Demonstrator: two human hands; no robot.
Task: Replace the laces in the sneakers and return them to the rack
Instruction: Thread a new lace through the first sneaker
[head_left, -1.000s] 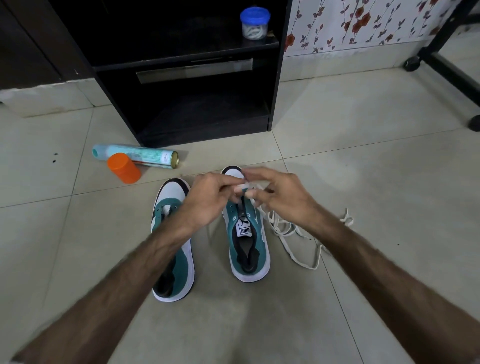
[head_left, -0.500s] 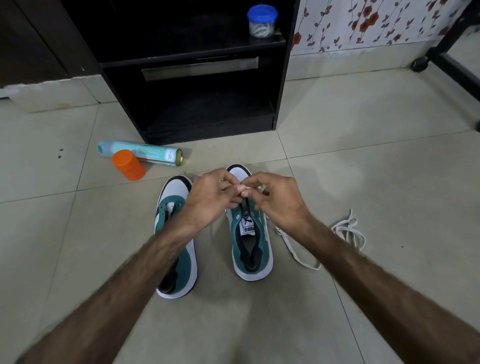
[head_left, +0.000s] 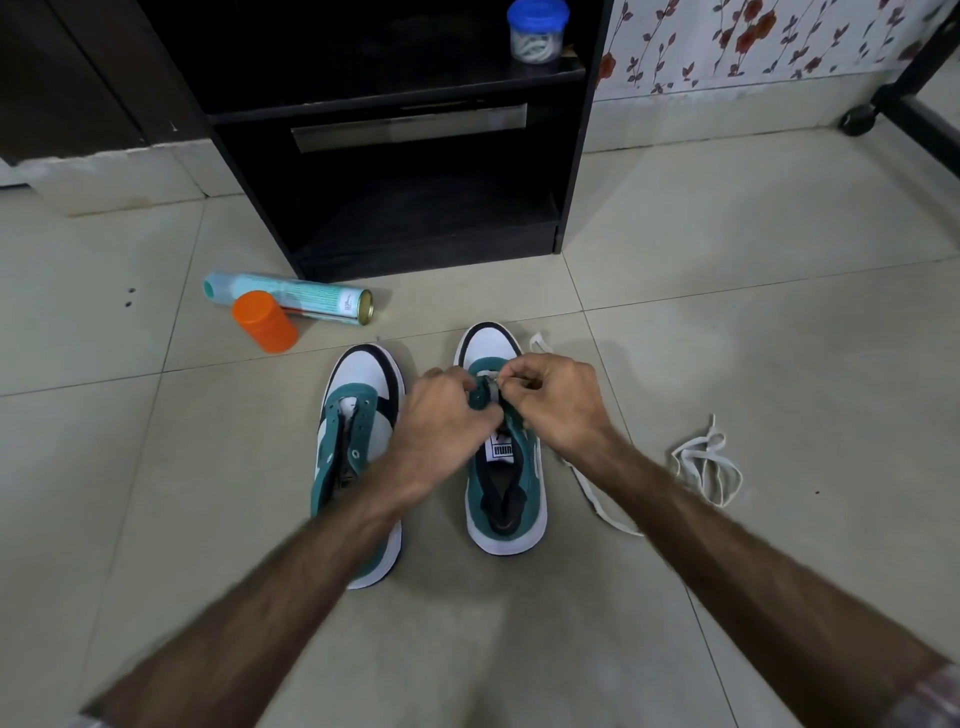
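Hidden and cut-off parts around the sneakers

The left hand covers the left sneaker at its right side; curled fingers hide the lace at the eyelets; the rack runs off the top edge.

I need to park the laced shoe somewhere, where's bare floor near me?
Bare tile lies left of the left sneaker, below the orange cap, and in front of both heels. It is crowded to the right, where the loose lace lies beside the right sneaker.

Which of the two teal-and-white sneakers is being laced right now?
The right-hand teal-and-white sneaker: both hands, left hand and right hand, pinch a white lace at its eyelets. The left-hand sneaker lies untouched, laceless.
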